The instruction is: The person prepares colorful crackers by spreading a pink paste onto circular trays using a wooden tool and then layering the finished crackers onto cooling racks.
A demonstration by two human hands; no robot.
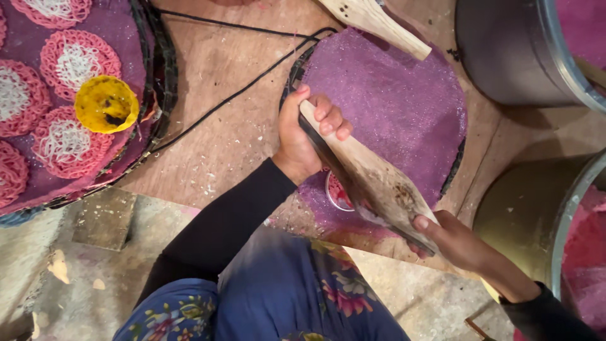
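Note:
My left hand (302, 140) grips one wooden handle of a press (372, 183), fingers curled over its upper end. My right hand (451, 239) holds the other end of the same wooden press, thumb on top. Below the press a small round metal mould (334, 192) with red dough peeks out. The press hangs over a round tray covered with purple mesh cloth (391, 107), which lies bare under it.
A second round purple tray (126, 38) at the left carries several pink-and-white noodle rounds and a yellow disc (105, 104). Another wooden paddle (379, 22) lies at the top. Two large metal pots (505, 57), (562, 227) stand at the right. A black cable (233, 95) crosses the wooden board.

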